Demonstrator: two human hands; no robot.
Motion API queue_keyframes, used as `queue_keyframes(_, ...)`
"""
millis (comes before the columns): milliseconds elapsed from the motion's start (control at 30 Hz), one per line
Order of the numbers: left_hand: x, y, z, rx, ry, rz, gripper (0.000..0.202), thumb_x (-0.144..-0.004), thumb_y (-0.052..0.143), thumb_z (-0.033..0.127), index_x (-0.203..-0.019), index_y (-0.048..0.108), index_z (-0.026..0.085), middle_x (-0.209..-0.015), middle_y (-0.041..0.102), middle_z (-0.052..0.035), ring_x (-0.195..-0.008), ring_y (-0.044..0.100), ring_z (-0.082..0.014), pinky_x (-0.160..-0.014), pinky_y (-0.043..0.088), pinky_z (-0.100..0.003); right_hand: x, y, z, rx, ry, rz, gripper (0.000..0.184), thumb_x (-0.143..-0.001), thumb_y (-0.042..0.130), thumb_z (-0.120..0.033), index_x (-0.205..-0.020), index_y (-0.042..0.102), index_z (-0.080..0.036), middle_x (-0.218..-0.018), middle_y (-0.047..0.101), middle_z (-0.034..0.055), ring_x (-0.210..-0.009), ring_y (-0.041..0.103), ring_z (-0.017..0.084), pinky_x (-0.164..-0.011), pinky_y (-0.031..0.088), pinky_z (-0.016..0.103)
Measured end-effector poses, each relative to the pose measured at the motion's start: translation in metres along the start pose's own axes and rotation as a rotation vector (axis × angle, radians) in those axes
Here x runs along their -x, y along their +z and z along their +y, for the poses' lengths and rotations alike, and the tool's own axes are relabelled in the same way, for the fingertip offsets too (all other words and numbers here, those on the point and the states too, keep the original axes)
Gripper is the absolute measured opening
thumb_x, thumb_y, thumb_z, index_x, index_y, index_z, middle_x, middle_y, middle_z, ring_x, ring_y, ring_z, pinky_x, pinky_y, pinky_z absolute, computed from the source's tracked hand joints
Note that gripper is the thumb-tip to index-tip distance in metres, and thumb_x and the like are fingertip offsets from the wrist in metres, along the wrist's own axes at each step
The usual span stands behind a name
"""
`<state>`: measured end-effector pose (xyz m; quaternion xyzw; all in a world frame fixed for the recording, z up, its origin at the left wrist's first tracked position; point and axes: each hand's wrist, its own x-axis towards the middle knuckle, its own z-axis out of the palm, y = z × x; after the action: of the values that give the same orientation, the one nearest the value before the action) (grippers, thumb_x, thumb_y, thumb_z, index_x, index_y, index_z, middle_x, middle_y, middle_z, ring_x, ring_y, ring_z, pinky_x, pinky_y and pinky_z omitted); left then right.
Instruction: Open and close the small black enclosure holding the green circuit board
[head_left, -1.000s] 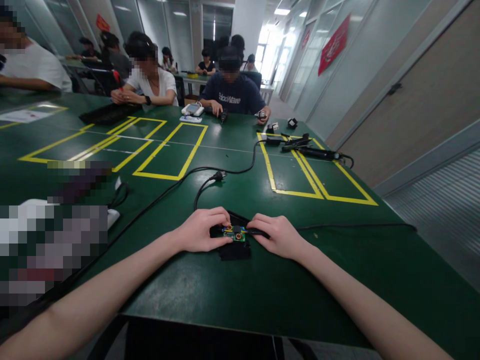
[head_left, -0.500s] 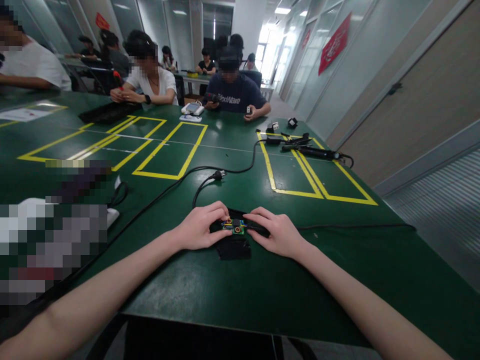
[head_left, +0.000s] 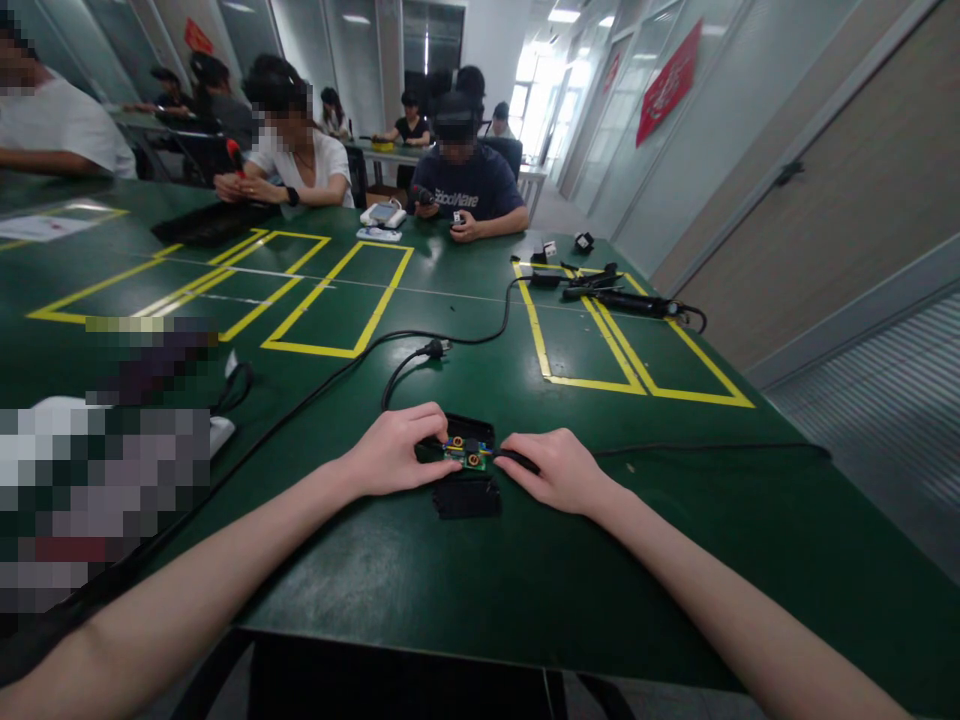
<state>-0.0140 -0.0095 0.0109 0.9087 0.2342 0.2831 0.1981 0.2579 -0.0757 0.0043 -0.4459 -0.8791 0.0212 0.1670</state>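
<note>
A small green circuit board [head_left: 471,457] with copper coils and coloured wires lies at the middle of the near table. My left hand [head_left: 397,450] grips its left end between thumb and fingers; a dark cable there is partly covered by the hand. My right hand [head_left: 551,465] pinches the black cable [head_left: 517,460] that joins the board's right end. Just behind the board is a black plastic casing half [head_left: 472,428]. Another black casing piece [head_left: 466,498] lies flat in front of it.
A black cord with a plug [head_left: 436,348] runs across the green table [head_left: 525,570]. Black tool-like items [head_left: 630,300] lie at the far right inside yellow tape outlines. Several people sit opposite, one in a dark shirt [head_left: 469,185] holding small objects. Blurred-out items occupy the left side.
My right hand's fingers have drawn back from the board and curled in around the cable, uncovering more of the rear casing half. My left hand stays at the board's left end.
</note>
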Motion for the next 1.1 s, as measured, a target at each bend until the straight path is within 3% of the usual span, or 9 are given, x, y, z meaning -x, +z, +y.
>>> queue_keyframes(233,0.002,-0.013,0.008,-0.014,0.04,-0.076,0.028,-0.088,0.07,0.044,-0.081,0.063,0.018,-0.06,0.057,0.0052,-0.051,0.053,-0.0095,-0.051,0.034,-0.022,0.006,-0.005,-0.001,-0.024,-0.144,0.121,0.035,-0.109,0.043,-0.035,-0.096,0.07,-0.016,-0.071,0.072,0.0049,-0.059,0.065,0.015,-0.057,0.039,0.026)
queue_keyframes(467,0.007,-0.011,0.017,-0.071,0.091,-0.249,0.055,-0.076,0.078,0.067,-0.067,0.053,0.019,-0.06,0.057,0.0048,-0.05,0.05,-0.0099,-0.048,0.029,-0.025,0.008,-0.009,-0.011,-0.133,-0.192,-0.047,0.032,-0.108,0.044,-0.035,-0.094,0.067,-0.018,-0.073,0.072,0.0036,-0.059,0.063,0.013,-0.057,0.038,0.026)
queue_keyframes(767,0.004,-0.01,0.014,-0.126,-0.014,-0.3,0.032,-0.081,0.074,0.042,-0.067,0.055,0.019,-0.061,0.061,0.0031,-0.052,0.055,-0.012,-0.05,0.03,-0.024,0.003,-0.008,-0.007,-0.046,-0.146,-0.099,0.028,-0.108,0.045,-0.034,-0.095,0.066,-0.019,-0.073,0.072,0.0029,-0.06,0.064,0.015,-0.056,0.034,0.028)
queue_keyframes(1100,0.0,-0.009,0.012,-0.201,-0.067,-0.298,0.034,-0.084,0.074,0.044,-0.068,0.057,0.019,-0.064,0.067,0.0013,-0.055,0.059,-0.014,-0.052,0.03,-0.024,0.0,-0.003,-0.004,0.003,-0.091,-0.132,0.024,-0.106,0.05,-0.032,-0.097,0.067,-0.019,-0.077,0.075,0.0037,-0.062,0.067,0.016,-0.057,0.034,0.027)
